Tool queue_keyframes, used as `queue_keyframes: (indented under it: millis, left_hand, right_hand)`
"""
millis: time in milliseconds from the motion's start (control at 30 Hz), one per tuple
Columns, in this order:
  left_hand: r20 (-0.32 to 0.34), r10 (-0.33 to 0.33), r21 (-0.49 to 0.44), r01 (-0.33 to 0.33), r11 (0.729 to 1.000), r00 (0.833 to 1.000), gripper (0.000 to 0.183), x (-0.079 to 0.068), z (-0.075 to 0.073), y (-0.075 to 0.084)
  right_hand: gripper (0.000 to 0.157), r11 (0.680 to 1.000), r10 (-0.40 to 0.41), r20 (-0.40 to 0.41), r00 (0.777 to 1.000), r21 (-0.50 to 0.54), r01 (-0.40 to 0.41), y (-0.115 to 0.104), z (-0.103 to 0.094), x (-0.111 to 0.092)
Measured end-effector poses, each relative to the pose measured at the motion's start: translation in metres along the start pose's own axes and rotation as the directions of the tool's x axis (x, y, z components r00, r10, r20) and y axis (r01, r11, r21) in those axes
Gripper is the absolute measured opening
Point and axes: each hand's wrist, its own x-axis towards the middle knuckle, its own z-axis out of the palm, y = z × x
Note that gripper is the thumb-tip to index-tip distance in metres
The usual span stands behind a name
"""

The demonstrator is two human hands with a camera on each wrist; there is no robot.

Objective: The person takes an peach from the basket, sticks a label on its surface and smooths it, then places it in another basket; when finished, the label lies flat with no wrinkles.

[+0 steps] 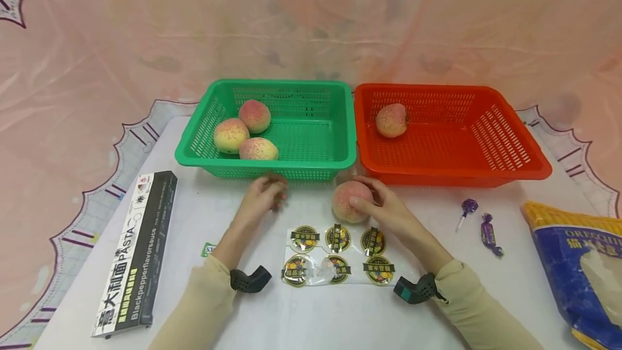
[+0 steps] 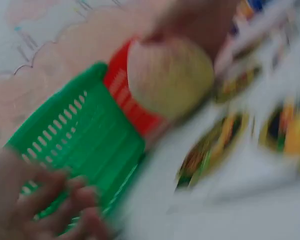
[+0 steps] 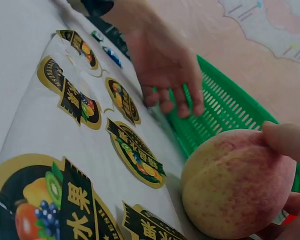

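A pink and yellow peach [image 1: 351, 202] is gripped by my right hand [image 1: 386, 207], thumb on its near side, between the two baskets and a sheet of round fruit stickers [image 1: 324, 257]. The right wrist view shows the peach [image 3: 237, 182] up close. My left hand [image 1: 264, 194] is empty, its fingers loosely bent, near the front wall of the green basket [image 1: 311, 163]. In the right wrist view this left hand [image 3: 165, 70] hangs with its fingers toward the green basket. The left wrist view is blurred.
Inside the green basket lie three peaches [image 1: 231, 135]; the red basket [image 1: 452, 177] beside it holds one reddish fruit [image 1: 391, 120]. A pasta box [image 1: 138, 253] lies at left. At right are a lollipop [image 1: 468, 208], a wrapped candy [image 1: 489, 235] and a blue bag [image 1: 578, 269].
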Motion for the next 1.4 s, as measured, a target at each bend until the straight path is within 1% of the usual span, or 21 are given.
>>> queue_keyframes:
  millis: [33,67,100,133,167,200,233,300,367,433,500,600,667,767,867,967,1033,1133,1233,1300,1400]
  left_hand:
    - [0.105,0.036,0.209,-0.057,0.976,0.994,0.016,-0.002,-0.001,0.000]
    - [0.203,0.073,0.368,-0.145,0.919,0.976,0.019,-0.004,-0.002,0.001]
    - [0.288,0.106,0.480,-0.239,0.844,0.952,0.022,-0.007,-0.002,0.001]
    - [0.360,0.124,0.548,-0.317,0.774,0.925,0.024,-0.009,-0.002,0.002]
    - [0.410,0.117,0.592,-0.362,0.720,0.904,0.026,-0.013,0.000,0.003]
    - [0.442,0.111,0.629,-0.395,0.669,0.890,0.028,-0.016,0.001,0.004]
    - [0.462,0.108,0.654,-0.420,0.630,0.880,0.032,-0.019,0.003,0.005]
    - [0.475,0.105,0.696,-0.446,0.562,0.874,0.038,-0.023,0.008,0.006]
    - [0.476,0.095,0.731,-0.453,0.510,0.874,0.038,-0.025,0.012,0.007]
    - [0.473,0.093,0.750,-0.456,0.479,0.876,0.037,-0.026,0.015,0.007]
    - [0.476,0.089,0.751,-0.457,0.476,0.875,0.033,-0.026,0.015,0.008]
    - [0.487,0.104,0.725,-0.467,0.506,0.867,0.030,-0.025,0.014,0.010]
    - [0.494,0.131,0.694,-0.481,0.536,0.860,0.029,-0.024,0.012,0.012]
    - [0.487,0.173,0.645,-0.486,0.590,0.856,0.029,-0.024,0.008,0.016]
    - [0.466,0.191,0.594,-0.465,0.656,0.864,0.029,-0.024,0.009,0.021]
    - [0.447,0.222,0.526,-0.456,0.718,0.866,0.032,-0.026,0.018,0.025]
    - [0.436,0.250,0.486,-0.460,0.744,0.865,0.034,-0.027,0.029,0.028]
    - [0.429,0.289,0.438,-0.477,0.762,0.856,0.035,-0.030,0.048,0.032]
    - [0.432,0.314,0.408,-0.494,0.768,0.845,0.036,-0.033,0.064,0.036]
    - [0.436,0.324,0.395,-0.502,0.769,0.840,0.038,-0.034,0.070,0.038]
    - [0.412,0.358,0.401,-0.520,0.754,0.838,0.039,-0.033,0.073,0.039]
  right_hand:
    - [0.068,1.000,0.004,0.007,1.000,-0.008,-0.004,0.000,0.000,0.000]
    - [0.069,1.000,0.006,0.017,1.000,-0.018,-0.005,-0.001,0.001,0.000]
    - [0.069,1.000,0.005,0.027,1.000,-0.024,-0.004,-0.001,0.001,0.000]
    - [0.069,1.000,0.004,0.036,0.999,-0.031,-0.003,-0.001,0.001,0.000]
    - [0.070,0.999,-0.001,0.043,0.999,-0.036,0.003,-0.001,0.001,0.000]
    - [0.070,0.999,-0.007,0.048,0.999,-0.039,0.009,0.000,0.001,-0.001]
    - [0.070,0.999,-0.011,0.054,0.998,-0.040,0.014,0.000,0.001,-0.001]
    - [0.071,0.999,-0.029,0.060,0.998,-0.040,0.031,0.000,0.000,-0.002]
    - [0.072,0.998,-0.055,0.063,0.996,-0.034,0.058,0.000,-0.003,-0.003]
    - [0.071,0.997,-0.080,0.066,0.995,-0.017,0.082,-0.002,-0.007,-0.006]
    - [0.070,0.995,-0.102,0.072,0.992,-0.009,0.102,-0.004,-0.012,-0.008]
    - [0.068,0.993,-0.106,0.103,0.989,-0.040,0.111,-0.009,-0.020,-0.013]
    - [0.067,0.987,-0.111,0.128,0.986,-0.098,0.124,-0.013,-0.026,-0.017]
    - [0.061,0.960,-0.145,0.149,0.978,-0.218,0.175,-0.019,-0.034,-0.025]
    - [0.047,0.922,-0.189,0.132,0.973,-0.318,0.222,-0.025,-0.041,-0.033]
    - [0.031,0.898,-0.219,0.135,0.966,-0.359,0.253,-0.030,-0.041,-0.039]
    - [0.024,0.888,-0.227,0.160,0.961,-0.370,0.271,-0.032,-0.038,-0.040]
    - [0.025,0.885,-0.226,0.229,0.947,-0.357,0.298,-0.033,-0.028,-0.040]
    - [0.023,0.892,-0.235,0.284,0.930,-0.318,0.322,-0.032,-0.019,-0.039]
    - [0.019,0.892,-0.249,0.297,0.922,-0.301,0.338,-0.031,-0.015,-0.039]
    - [0.016,0.884,-0.274,0.275,0.922,-0.305,0.354,-0.030,-0.012,-0.037]
